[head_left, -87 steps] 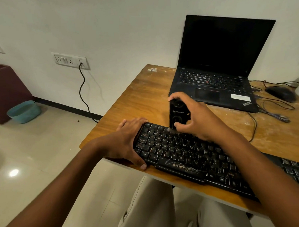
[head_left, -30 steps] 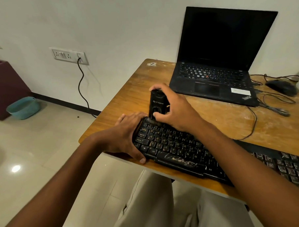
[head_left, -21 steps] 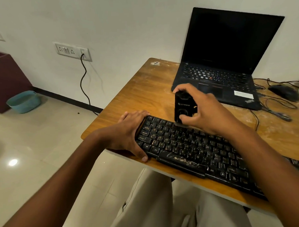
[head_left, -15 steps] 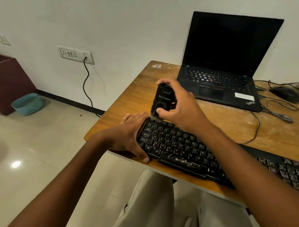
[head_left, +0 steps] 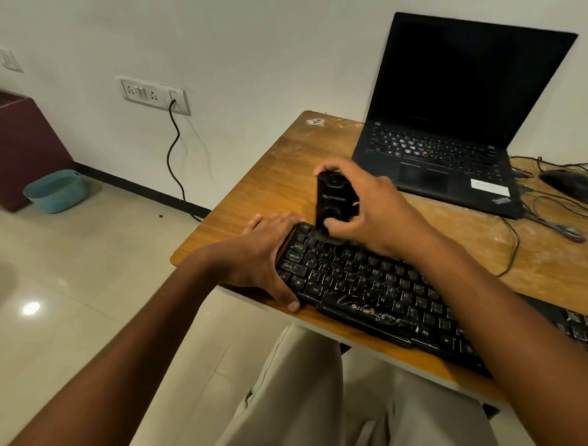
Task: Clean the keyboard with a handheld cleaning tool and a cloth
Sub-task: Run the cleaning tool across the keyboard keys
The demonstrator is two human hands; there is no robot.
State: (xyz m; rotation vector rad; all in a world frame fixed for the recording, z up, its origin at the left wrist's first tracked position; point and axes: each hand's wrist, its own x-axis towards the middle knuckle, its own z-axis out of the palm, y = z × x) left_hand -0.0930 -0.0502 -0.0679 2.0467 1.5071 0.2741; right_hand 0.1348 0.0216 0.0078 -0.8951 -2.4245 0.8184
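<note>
- Head view puts us mid-way through the tool step: our right hand (head_left: pixel 369 209) is wrapped round the black cleaning tool (head_left: pixel 332 204), held upright with its lower end on the top-left keys of the keyboard (head_left: pixel 373 286).
- Our left hand (head_left: pixel 263 254) clasps the keyboard's left end, thumb along the front edge, bracing it on the bench (head_left: pixel 251 197).
- Both forearms reach in from the bottom of the view, the right crossing above the keys.
- We judge most rows remain to be covered; next we must work the tool rightward along them.
- No cloth is visible.
</note>
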